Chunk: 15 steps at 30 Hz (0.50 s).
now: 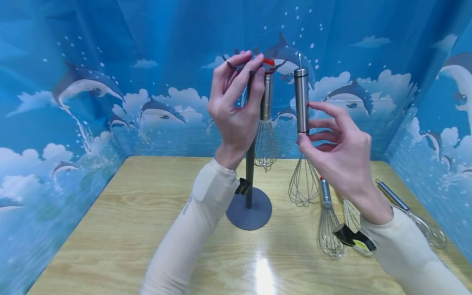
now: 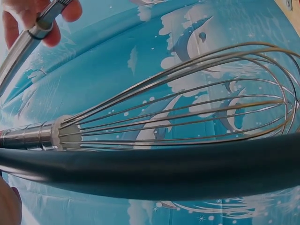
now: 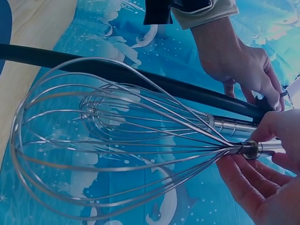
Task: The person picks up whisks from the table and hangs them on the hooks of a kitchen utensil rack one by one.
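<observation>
A dark stand [image 1: 249, 172] with a round base rises to a crown of hooks, some red. My left hand [image 1: 236, 102] grips the stand's top, fingers curled around it among the hooks. From a red hook hangs a metal whisk [image 1: 266, 102], wires downward; in the left wrist view that hanging whisk [image 2: 35, 136] lies along the pole. To its right, my right hand [image 1: 339, 147] pinches another whisk [image 1: 302, 98] by the lower handle between thumb and fingers. This whisk is upright, its wire loop on top, its wires above the table. In the right wrist view its collar [image 3: 251, 150] sits by my fingertips.
On the right of the wooden table [image 1: 147, 213] lie a whisk with a red end [image 1: 326, 192], another whisk [image 1: 352, 215] partly behind my right forearm, and a third whisk [image 1: 392, 194] farther right. A blue dolphin-print curtain [image 1: 166, 37] closes off the back and sides.
</observation>
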Motion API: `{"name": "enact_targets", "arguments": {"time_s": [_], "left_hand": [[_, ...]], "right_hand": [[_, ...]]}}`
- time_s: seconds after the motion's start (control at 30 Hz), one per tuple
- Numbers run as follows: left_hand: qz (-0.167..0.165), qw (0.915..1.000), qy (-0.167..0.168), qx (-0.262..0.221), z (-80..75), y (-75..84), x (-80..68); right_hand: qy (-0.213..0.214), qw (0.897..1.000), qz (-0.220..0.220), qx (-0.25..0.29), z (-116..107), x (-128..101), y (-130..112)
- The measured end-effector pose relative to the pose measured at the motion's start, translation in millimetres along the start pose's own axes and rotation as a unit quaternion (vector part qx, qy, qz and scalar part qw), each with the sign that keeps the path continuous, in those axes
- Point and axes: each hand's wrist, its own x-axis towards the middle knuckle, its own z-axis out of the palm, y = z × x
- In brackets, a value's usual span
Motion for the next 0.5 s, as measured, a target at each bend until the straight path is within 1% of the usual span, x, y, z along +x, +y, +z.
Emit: {"name": "enact_targets", "arguments": {"time_s": [0.27, 0.5], "left_hand": [[-0.002, 1.0000, -0.002, -0.006, 0.5, 0.6, -1.3], [0.003, 1.0000, -0.001, 0.001, 0.6, 1.5, -2.2]], "right_hand": [[-0.008, 1.000, -0.013, -0.008, 5.3, 3.7, -1.1], [-0.016, 1.000, -0.018, -0.011, 8.6, 6.4, 0.2]]}}
